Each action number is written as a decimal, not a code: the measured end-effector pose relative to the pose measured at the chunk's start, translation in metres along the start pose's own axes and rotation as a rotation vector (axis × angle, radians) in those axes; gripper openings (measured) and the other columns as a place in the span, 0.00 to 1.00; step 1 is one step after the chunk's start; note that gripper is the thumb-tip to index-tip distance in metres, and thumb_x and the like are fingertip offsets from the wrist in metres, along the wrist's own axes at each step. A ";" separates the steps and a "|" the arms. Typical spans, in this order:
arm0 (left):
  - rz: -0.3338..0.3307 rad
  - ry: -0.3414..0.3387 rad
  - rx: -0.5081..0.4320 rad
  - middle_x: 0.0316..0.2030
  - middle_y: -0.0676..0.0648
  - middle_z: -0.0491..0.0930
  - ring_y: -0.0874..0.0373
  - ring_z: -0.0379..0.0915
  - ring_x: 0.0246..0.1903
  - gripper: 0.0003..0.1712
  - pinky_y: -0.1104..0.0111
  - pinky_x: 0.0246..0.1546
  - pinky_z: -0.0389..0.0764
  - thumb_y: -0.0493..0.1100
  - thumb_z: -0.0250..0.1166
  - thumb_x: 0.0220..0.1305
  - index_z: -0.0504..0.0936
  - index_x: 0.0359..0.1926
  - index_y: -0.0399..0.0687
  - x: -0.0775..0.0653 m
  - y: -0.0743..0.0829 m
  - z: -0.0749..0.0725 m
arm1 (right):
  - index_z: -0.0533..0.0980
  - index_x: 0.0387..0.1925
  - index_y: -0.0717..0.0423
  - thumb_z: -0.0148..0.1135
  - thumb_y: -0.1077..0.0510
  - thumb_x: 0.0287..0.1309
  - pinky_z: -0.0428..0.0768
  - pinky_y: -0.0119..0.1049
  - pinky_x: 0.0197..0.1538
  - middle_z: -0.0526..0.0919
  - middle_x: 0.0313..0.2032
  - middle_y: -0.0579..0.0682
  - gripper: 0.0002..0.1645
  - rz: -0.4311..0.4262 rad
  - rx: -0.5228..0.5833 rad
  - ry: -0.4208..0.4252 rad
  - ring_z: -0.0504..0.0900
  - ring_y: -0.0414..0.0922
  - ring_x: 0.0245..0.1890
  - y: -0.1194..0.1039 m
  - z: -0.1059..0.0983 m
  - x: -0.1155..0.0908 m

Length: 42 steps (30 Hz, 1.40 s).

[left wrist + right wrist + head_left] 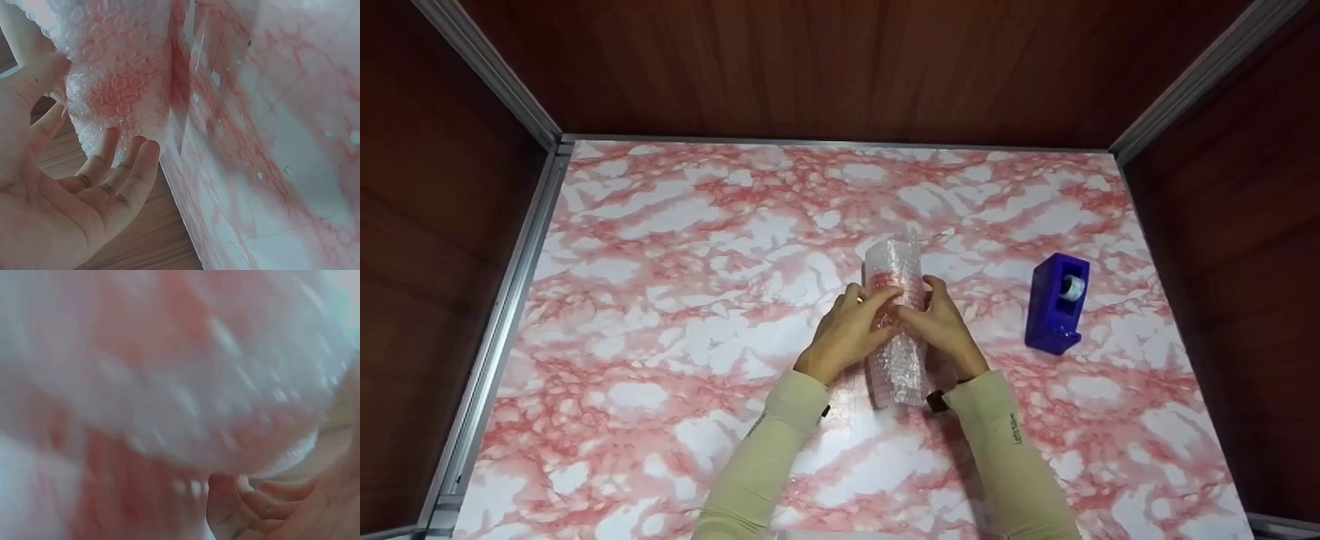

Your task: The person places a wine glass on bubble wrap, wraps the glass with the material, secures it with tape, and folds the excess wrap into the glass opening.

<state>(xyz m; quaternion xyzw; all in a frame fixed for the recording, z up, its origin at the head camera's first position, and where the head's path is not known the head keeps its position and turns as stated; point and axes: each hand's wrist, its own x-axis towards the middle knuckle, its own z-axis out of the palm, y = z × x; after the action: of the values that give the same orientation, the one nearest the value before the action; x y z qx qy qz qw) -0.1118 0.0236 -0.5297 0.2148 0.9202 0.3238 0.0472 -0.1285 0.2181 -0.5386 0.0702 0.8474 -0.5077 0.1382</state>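
Observation:
A roll of clear bubble wrap (pixel 901 367) lies lengthwise on the table in the head view, with something reddish showing through its middle. My left hand (pixel 844 330) holds its left side, thumb over the top. From the right, my right hand (pixel 945 322) grips it, its thumb close to the left one. In the left wrist view, curled fingertips of the left hand (pixel 107 191) touch the wrap (pixel 124 62). Blurred bubble wrap (pixel 169 371) fills most of the right wrist view, the right hand (pixel 281 506) at its lower edge. What is wrapped inside cannot be made out.
A purple tape dispenser (pixel 1042 315) with a tape roll stands to the right of the hands. Red-and-white marbled covering lies over the table (pixel 660 412). Dark wood panels (pixel 840 67) enclose the back and both sides, edged by metal rails (pixel 502 360).

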 end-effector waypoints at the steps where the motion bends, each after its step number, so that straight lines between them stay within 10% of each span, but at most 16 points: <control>1: -0.003 -0.001 -0.002 0.50 0.46 0.68 0.52 0.69 0.43 0.35 0.61 0.34 0.77 0.57 0.68 0.65 0.68 0.71 0.70 0.000 0.000 0.000 | 0.47 0.76 0.60 0.71 0.41 0.53 0.78 0.48 0.51 0.74 0.58 0.63 0.62 0.008 0.008 -0.011 0.78 0.56 0.53 0.001 0.001 0.001; 16: 0.019 0.002 -0.075 0.50 0.45 0.67 0.55 0.67 0.38 0.37 0.63 0.34 0.75 0.56 0.68 0.66 0.66 0.74 0.68 -0.005 -0.008 0.004 | 0.52 0.75 0.60 0.73 0.33 0.50 0.77 0.50 0.55 0.68 0.65 0.63 0.64 0.063 0.148 -0.088 0.74 0.57 0.58 0.008 0.008 0.002; 26: -0.187 -0.090 -0.452 0.66 0.38 0.68 0.45 0.70 0.61 0.63 0.53 0.59 0.72 0.62 0.73 0.57 0.43 0.81 0.53 -0.001 -0.019 0.003 | 0.57 0.72 0.60 0.76 0.41 0.51 0.75 0.52 0.56 0.69 0.63 0.61 0.57 0.007 0.246 -0.067 0.73 0.57 0.58 0.008 0.009 -0.001; 36: -0.084 -0.003 -0.853 0.64 0.43 0.68 0.51 0.73 0.57 0.53 0.58 0.56 0.76 0.54 0.73 0.60 0.54 0.78 0.50 0.000 -0.019 -0.006 | 0.56 0.74 0.54 0.76 0.62 0.53 0.77 0.53 0.52 0.69 0.59 0.61 0.52 -0.353 0.330 0.066 0.74 0.56 0.54 0.002 0.002 -0.019; 42: 0.065 0.056 -0.841 0.63 0.44 0.67 0.50 0.72 0.58 0.48 0.63 0.56 0.76 0.48 0.73 0.61 0.58 0.76 0.46 -0.003 -0.012 -0.011 | 0.53 0.73 0.65 0.77 0.73 0.45 0.70 0.50 0.60 0.67 0.63 0.62 0.58 -0.562 0.327 0.121 0.70 0.57 0.60 -0.013 -0.001 -0.036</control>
<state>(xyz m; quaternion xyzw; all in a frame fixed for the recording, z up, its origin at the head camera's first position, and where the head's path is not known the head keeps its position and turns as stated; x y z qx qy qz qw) -0.1158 0.0078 -0.5283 0.1970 0.7015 0.6783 0.0954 -0.0975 0.2134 -0.5162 -0.1149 0.7475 -0.6503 -0.0711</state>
